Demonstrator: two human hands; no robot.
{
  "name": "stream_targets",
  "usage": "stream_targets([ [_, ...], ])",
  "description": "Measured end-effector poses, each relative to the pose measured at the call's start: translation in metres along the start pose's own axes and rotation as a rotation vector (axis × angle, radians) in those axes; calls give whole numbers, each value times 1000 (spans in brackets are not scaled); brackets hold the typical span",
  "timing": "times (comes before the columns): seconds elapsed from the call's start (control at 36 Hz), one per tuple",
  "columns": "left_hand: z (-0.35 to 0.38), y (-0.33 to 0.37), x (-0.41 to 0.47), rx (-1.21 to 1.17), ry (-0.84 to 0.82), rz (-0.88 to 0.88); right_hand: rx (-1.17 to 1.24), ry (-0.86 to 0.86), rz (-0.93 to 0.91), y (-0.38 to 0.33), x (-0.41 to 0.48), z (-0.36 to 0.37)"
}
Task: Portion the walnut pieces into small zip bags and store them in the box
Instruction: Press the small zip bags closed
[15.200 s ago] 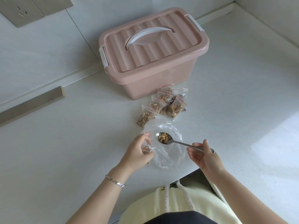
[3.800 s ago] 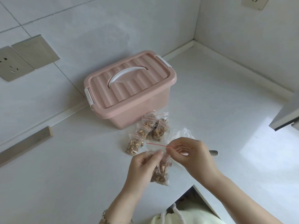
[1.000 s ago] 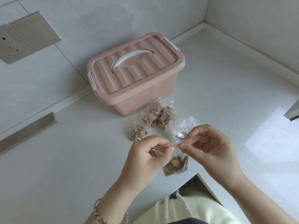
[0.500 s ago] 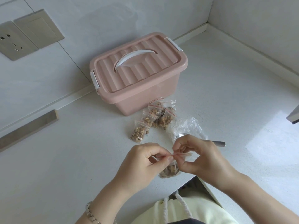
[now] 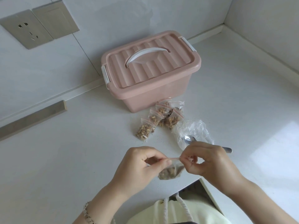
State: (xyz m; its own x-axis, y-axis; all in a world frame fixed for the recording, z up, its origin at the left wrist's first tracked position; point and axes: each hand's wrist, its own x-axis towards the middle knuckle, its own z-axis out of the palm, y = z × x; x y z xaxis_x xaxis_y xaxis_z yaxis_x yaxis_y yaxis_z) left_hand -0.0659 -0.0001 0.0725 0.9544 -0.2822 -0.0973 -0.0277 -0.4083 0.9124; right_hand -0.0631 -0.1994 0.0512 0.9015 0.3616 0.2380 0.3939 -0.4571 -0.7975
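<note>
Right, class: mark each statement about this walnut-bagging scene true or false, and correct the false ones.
1. The pink storage box has its lid on. True.
2. The left hand and the right hand both pinch one small zip bag of walnut pieces. True.
3. The right hand holds the spoon. False: it lies on the clear plastic bag.
4. The filled zip bags are inside the box. False: they lie on the counter before it.

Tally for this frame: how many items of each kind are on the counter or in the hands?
pink box: 1
zip bags in the pile: 5, as far as the overlap shows
held zip bag, pinched by left hand and right hand: 1
clear plastic bag: 1
spoon: 1
Total: 9
</note>
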Motion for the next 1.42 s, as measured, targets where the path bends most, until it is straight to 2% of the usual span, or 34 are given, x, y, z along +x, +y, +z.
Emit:
stream_targets([
  [0.19,-5,-4,-5,-93,54,-65,22,9,-31,1,2,-2],
  [0.42,-6,-18,-10,-246,180,-256,59,46,32,7,7,17],
  [0.47,-7,-31,-10,-268,204,-306,129,24,131,10,13,28],
  [0.58,-15,-59,-9,-177,248,-355,294,-86,485,18,33,48],
  [0.72,-21,-91,4,-195,233,-416,86,-119,553,45,77,71],
  [0.81,-19,-107,12,-188,209,-449,-123,-125,576,60,104,86],
  [0.97,-25,-136,9,-73,340,-501,-500,-273,638,72,137,114],
  [1.08,-38,-141,-1,-59,339,-486,-587,-267,682,73,140,122],
  [1.19,-52,-141,-3,-65,329,-437,-482,-263,660,66,131,119],
  [1.42,-62,-107,26,-140,175,-290,-324,-210,389,19,100,81],
])
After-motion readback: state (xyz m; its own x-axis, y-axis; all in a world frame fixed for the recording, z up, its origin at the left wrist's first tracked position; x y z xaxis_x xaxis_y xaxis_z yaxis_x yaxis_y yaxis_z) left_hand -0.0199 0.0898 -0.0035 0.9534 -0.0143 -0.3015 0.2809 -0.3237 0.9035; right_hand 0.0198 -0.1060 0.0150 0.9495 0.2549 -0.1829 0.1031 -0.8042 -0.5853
